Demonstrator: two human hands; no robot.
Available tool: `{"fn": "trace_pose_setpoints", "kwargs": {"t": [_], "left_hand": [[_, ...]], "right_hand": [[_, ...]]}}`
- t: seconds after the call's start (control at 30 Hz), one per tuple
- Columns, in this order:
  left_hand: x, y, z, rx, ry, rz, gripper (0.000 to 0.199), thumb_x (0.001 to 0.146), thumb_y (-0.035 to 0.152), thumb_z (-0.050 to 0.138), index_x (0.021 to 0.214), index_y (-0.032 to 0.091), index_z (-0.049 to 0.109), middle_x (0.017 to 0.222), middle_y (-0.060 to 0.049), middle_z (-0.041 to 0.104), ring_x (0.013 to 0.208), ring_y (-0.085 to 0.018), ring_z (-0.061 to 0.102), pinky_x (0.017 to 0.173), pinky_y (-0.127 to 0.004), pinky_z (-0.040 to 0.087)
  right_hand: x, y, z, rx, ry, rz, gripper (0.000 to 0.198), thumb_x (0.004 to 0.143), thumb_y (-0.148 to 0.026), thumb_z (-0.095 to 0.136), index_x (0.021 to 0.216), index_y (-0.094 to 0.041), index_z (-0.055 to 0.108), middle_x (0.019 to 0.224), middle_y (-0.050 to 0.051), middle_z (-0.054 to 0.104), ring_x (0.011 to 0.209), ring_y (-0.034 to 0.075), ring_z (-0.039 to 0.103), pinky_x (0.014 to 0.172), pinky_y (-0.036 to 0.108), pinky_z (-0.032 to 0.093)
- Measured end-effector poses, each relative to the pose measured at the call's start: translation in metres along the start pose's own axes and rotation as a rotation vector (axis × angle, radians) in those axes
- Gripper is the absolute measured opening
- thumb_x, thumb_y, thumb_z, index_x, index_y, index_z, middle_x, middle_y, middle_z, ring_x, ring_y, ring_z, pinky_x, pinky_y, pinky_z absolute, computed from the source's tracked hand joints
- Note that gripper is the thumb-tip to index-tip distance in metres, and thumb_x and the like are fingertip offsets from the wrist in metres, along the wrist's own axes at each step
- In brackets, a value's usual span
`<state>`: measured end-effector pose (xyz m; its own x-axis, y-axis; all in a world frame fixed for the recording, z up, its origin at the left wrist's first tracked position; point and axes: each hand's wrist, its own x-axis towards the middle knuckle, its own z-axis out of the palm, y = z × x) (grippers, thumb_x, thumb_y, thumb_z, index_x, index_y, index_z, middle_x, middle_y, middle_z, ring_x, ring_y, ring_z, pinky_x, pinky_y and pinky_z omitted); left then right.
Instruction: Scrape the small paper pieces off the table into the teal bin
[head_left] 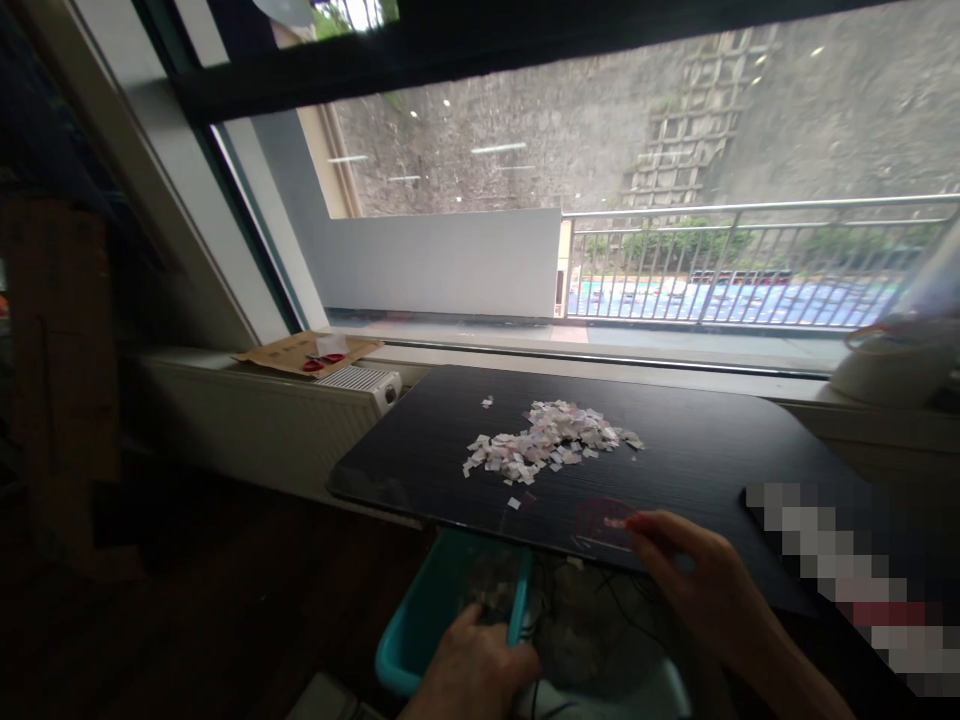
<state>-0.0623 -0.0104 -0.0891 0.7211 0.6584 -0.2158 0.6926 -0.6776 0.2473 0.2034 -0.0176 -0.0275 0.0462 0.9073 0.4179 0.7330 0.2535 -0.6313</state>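
Paper scraps point(561, 432) heaped on the tabletop point(697, 430), likely for easy reach; right hand point(694, 565), fingertips pinched together, seemingly on purplish film point(589, 520); left hand point(480, 660) at teal bin point(414, 610), grip unclear.

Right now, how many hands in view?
2. The left hand is at the teal bin below the table; the right hand is over the table's near edge, fingertips at a purplish film. No others show, though dark areas could hide some.

paper scraps point(555, 435) on table point(697, 450), bin point(420, 610) below
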Motion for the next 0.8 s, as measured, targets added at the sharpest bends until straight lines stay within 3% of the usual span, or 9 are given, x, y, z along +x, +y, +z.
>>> {"fn": "trace_pose_setpoints", "kwargs": {"t": [0.27,0.43,0.6,0.8], "left_hand": [[-0.004,0.006,-0.005,0.005,0.053,0.007,0.003,0.08,0.026,0.065,0.082,0.024,0.064,0.084,0.001,0.068,0.076,-0.019,0.062,0.086,-0.035,0.038],[-0.01,0.013,-0.018,0.036,0.058,-0.006,0.008,0.083,0.026,0.063,0.091,0.025,0.066,0.087,0.0,0.07,0.077,-0.02,0.064,0.085,-0.037,0.04],[-0.009,0.009,-0.01,0.053,0.05,-0.033,0.012,0.077,0.023,0.068,0.089,0.025,0.068,0.08,-0.002,0.07,0.075,-0.022,0.065,0.083,-0.035,0.043],[-0.012,0.013,-0.021,0.038,-0.007,-0.038,0.013,0.083,0.03,0.065,0.094,0.024,0.067,0.089,-0.004,0.07,0.08,-0.024,0.065,0.084,-0.039,0.042]], "right_hand": [[-0.003,-0.014,0.005,0.044,-0.029,-0.077,0.016,0.086,-0.029,0.054,0.086,-0.021,0.068,0.077,0.001,0.07,0.066,0.014,0.065,0.06,0.021,0.049],[0.02,-0.041,0.029,0.11,-0.069,-0.104,0.02,0.09,-0.027,0.049,0.091,-0.021,0.068,0.08,0.002,0.067,0.069,0.014,0.061,0.062,0.023,0.045],[0.042,-0.051,0.052,0.048,-0.091,-0.109,0.022,0.089,-0.024,0.048,0.093,-0.02,0.069,0.081,0.002,0.066,0.067,0.014,0.06,0.062,0.024,0.044],[0.027,-0.041,0.036,0.006,-0.121,-0.107,0.021,0.088,-0.026,0.048,0.084,-0.021,0.068,0.075,0.001,0.068,0.066,0.015,0.062,0.061,0.023,0.045]]}}
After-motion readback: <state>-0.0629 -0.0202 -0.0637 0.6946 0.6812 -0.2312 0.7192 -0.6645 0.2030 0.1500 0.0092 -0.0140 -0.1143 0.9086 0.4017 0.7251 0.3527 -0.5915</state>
